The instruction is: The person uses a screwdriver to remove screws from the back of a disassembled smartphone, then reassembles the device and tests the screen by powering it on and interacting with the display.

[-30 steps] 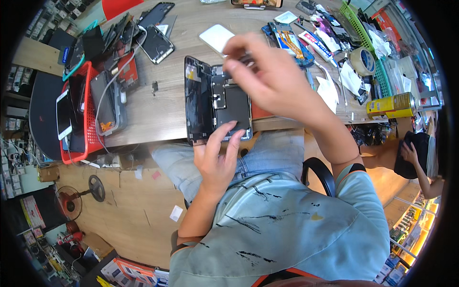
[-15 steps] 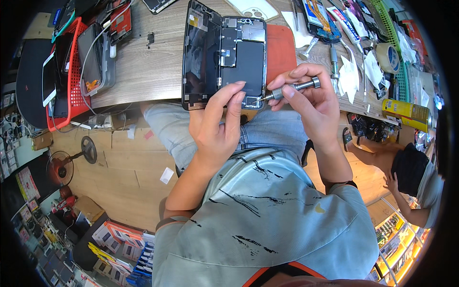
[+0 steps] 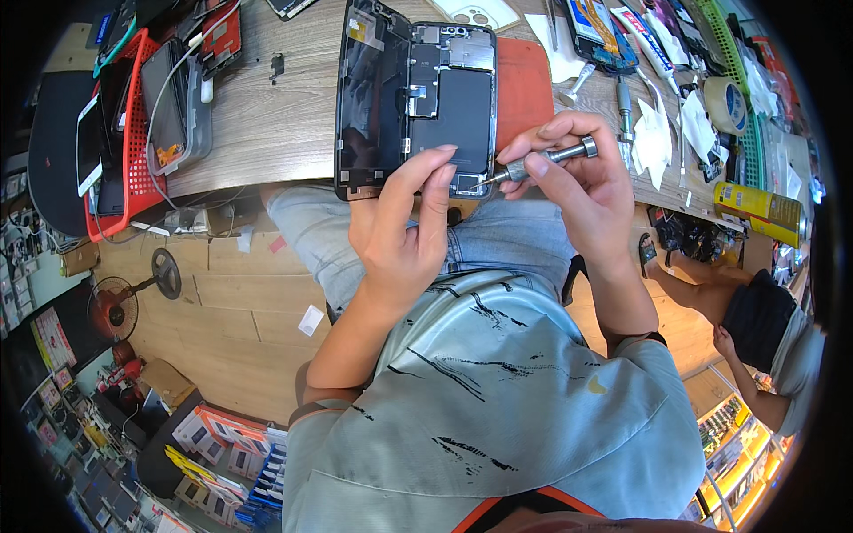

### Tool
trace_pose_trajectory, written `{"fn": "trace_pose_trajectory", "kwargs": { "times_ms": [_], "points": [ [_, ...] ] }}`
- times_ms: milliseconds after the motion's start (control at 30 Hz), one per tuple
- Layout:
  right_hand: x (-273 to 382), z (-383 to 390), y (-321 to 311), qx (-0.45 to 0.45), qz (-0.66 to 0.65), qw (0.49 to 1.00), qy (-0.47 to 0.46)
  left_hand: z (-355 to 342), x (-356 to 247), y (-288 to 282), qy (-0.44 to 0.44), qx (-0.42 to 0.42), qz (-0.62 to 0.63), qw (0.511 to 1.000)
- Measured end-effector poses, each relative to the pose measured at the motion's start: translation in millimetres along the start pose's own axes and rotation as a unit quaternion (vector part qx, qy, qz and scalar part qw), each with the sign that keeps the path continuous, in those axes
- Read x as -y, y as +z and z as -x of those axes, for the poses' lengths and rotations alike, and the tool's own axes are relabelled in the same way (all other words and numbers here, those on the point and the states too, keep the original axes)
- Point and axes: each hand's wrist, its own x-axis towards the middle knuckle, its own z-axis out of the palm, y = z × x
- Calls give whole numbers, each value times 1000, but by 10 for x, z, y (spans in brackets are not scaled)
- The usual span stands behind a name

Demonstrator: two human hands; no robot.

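An opened phone [image 3: 451,111] lies at the desk's front edge, its battery and circuit parts exposed, with its dark screen panel [image 3: 369,102] folded out on the left, still alongside the body. My left hand [image 3: 400,231] is closed on the phone's lower part, thumb and forefinger over its bottom. My right hand [image 3: 586,195] grips a silver screwdriver [image 3: 569,153], whose tip rests at the bottom right of the phone's inside. A red-orange mat [image 3: 524,80] lies under the phone's right side.
A red basket [image 3: 142,151] of phones and a clear container [image 3: 182,102] sit at left. At right are a disassembled phone [image 3: 604,40], tubes, paper, tape [image 3: 724,105] and a yellow can [image 3: 755,210]. Another person [image 3: 755,338] is at the right. A fan [image 3: 115,306] stands on the floor.
My right hand came down from over the phone's top to its lower right and now holds the screwdriver there. The view tilted; over the last half second little else moved besides the other person.
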Motion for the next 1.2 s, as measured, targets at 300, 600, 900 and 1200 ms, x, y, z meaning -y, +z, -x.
{"fn": "trace_pose_trajectory", "kwargs": {
  "times_ms": [300, 600, 900, 1200],
  "points": [
    [23, -16, -22, -10, -11, 1000, -2, -6, -17, -18, -6, 9, 25, 1000],
    [22, 6, 22, 4, 10, 1000, 11, 18, -8, -18, -8, 14, 25, 1000],
    [-15, -4, 8, -8, 1, 1000, -1, 16, -8, -11, -8, 7, 30, 999],
    [-10, -3, 5, -9, -11, 1000, 3, 13, -11, -18, -5, 9, 22, 1000]
  ]
}}
